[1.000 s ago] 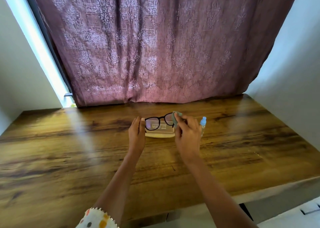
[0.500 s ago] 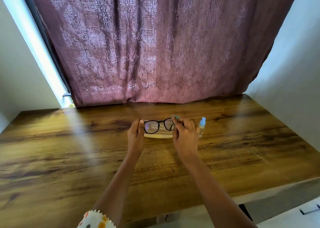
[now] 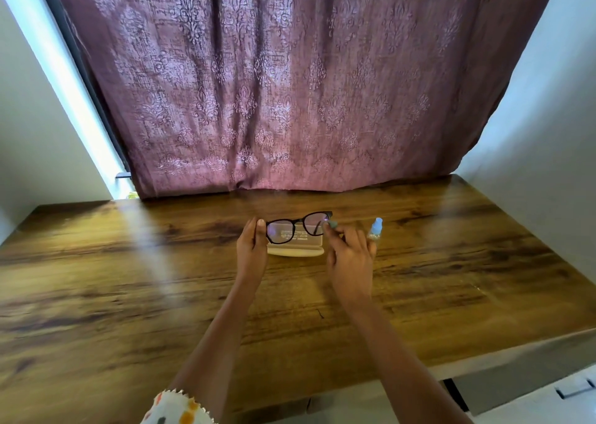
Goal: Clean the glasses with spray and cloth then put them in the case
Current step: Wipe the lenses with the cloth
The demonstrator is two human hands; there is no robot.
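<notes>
Black-framed glasses (image 3: 298,219) are held up above the wooden table (image 3: 129,278). My left hand (image 3: 251,246) grips their left end. My right hand (image 3: 350,256) pinches a small teal cloth (image 3: 332,224) against the right lens. Behind and below the glasses lies the open pale case (image 3: 295,251), partly hidden by them. A small spray bottle (image 3: 375,228) with a light blue cap stands just right of my right hand, its lower part hidden by my fingers.
A patterned maroon curtain (image 3: 274,85) hangs along the table's far edge. White walls close in on the left and right. The table's near edge runs at the lower right, with a white drawer front (image 3: 574,388) below.
The cloth has slid toward the outer edge of the right lens and less of it shows. Both hands and the glasses stay above the case.
</notes>
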